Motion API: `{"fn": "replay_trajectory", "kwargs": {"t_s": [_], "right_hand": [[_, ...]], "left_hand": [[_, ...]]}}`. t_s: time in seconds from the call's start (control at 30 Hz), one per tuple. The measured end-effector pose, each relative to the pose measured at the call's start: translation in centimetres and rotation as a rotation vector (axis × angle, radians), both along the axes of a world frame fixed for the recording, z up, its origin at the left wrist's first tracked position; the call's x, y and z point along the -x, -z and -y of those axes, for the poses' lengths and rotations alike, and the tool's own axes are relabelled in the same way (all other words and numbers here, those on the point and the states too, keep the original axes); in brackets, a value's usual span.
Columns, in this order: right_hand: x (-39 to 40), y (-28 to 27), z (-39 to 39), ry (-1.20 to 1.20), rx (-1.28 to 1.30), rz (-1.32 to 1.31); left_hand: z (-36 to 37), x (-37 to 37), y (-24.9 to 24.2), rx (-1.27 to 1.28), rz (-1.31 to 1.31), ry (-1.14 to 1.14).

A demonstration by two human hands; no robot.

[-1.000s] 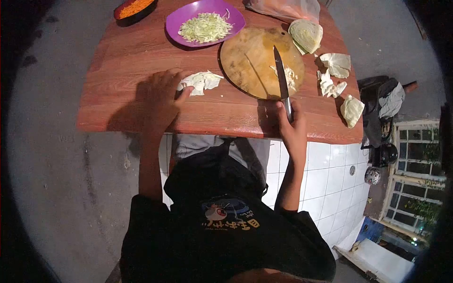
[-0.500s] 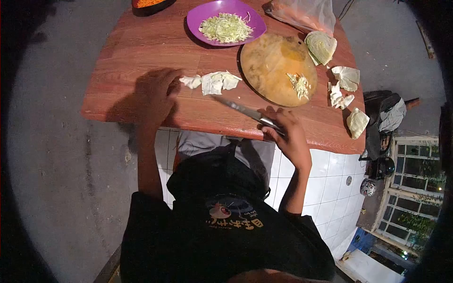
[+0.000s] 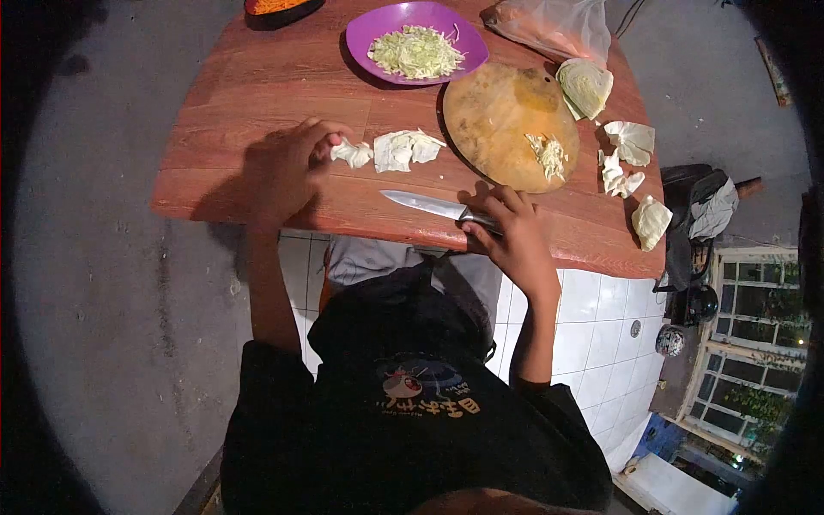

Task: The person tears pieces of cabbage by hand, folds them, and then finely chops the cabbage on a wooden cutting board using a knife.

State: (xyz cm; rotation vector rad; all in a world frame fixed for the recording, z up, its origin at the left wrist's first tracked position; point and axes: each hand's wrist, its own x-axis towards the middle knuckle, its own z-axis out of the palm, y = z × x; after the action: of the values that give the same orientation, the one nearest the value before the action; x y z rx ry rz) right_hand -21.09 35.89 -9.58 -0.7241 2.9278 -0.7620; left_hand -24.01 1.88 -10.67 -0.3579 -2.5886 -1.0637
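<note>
My left hand [image 3: 299,165] pinches the edge of a small, crumpled cabbage piece [image 3: 352,154] on the left half of the table. Just right of it lies a larger flat cabbage leaf piece [image 3: 403,150]. Near the front edge, my right hand [image 3: 513,232] is closed round the dark handle of a knife [image 3: 425,203], its blade pointing left. Behind the knife, a round wooden cutting board [image 3: 493,120] carries a little heap of shredded cabbage [image 3: 548,157]. A cut cabbage chunk [image 3: 585,88] rests at the board's right edge.
A purple plate [image 3: 359,39] with shredded cabbage stands at the back, beside a clear plastic bag [image 3: 562,26] with orange contents. A dark bowl [image 3: 283,15] of orange shreds is at the far left. Loose cabbage leaves [image 3: 651,223] lie along the right edge.
My left hand has taken hold of the small cabbage piece, which is now apart from the larger one. The knife has turned flatter and dropped slightly, away from the leaf.
</note>
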Motion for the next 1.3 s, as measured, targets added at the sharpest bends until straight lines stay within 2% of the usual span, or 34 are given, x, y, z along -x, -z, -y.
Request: {"fn": "replay_trajectory", "kwargs": {"t_s": [0.03, 0.07, 0.17, 0.23, 0.27, 0.33, 0.43, 0.47, 0.53, 0.67, 0.73, 0.77, 0.83, 0.97, 1.03, 1.17, 1.23, 1.3], "right_hand": [[-0.1, -0.2, 0.1, -0.001, 0.001, 0.000], [-0.2, -0.5, 0.2, -0.001, -0.006, -0.005], [-0.4, -0.6, 0.3, 0.007, -0.011, -0.024], [-0.5, -0.6, 0.1, 0.015, -0.012, -0.039], [-0.5, -0.5, -0.1, 0.037, 0.009, -0.045], [-0.7, -0.6, -0.2, 0.059, 0.028, -0.054], [-0.6, -0.8, -0.5, 0.083, 0.136, -0.064], [-0.7, -0.6, -0.7, 0.082, 0.191, -0.054], [-0.7, -0.7, -0.9, 0.091, 0.250, -0.043], [-0.4, -1.2, -0.2, 0.018, 0.292, -0.034], [-0.2, -1.2, 0.3, -0.014, 0.305, -0.038], [-0.1, -1.2, 0.6, -0.025, 0.299, -0.064], [0.1, -1.4, 0.8, -0.028, 0.301, -0.099], [0.3, -2.0, 0.8, -0.026, 0.351, -0.074], [0.5, -2.3, 0.8, -0.036, 0.362, -0.069], [1.0, -2.8, 1.1, -0.057, 0.369, -0.059], [1.7, -2.8, 1.5, -0.062, 0.393, -0.060], [2.9, -2.7, 1.7, -0.085, 0.343, -0.244]], "left_hand": [[0.2, -0.1, -0.1, 0.133, 0.066, -0.038], [0.2, -0.1, -0.1, 0.135, 0.065, -0.039], [-0.9, 0.2, -0.6, 0.262, -0.063, -0.105], [-2.9, 0.3, -2.2, 0.296, 0.046, -0.104], [-3.1, 1.1, -1.3, 0.295, 0.046, -0.102], [-3.4, 3.9, 2.1, 0.339, -0.092, 0.105], [-4.1, 5.8, 4.9, 0.401, -0.171, 0.116], [-4.2, 6.1, 4.1, 0.403, -0.177, 0.118], [-3.9, 6.5, 2.6, 0.258, 0.062, 0.266], [-3.1, 6.7, 3.6, 0.280, 0.083, 0.312], [-3.3, 6.1, 3.4, 0.143, 0.059, 0.251], [-3.3, 5.8, 3.3, 0.150, 0.056, 0.252], [-3.3, 5.6, 3.1, 0.135, -0.177, 0.165], [-3.5, 4.3, -0.6, 0.238, -0.252, 0.124], [-3.3, 4.0, -1.0, 0.110, -0.077, 0.077], [-3.3, 3.4, -2.1, 0.150, -0.114, 0.121], [-4.1, 3.2, -2.7, 0.027, 0.041, 0.159], [-5.2, 4.2, -3.0, -0.038, 0.121, 0.252]]}}
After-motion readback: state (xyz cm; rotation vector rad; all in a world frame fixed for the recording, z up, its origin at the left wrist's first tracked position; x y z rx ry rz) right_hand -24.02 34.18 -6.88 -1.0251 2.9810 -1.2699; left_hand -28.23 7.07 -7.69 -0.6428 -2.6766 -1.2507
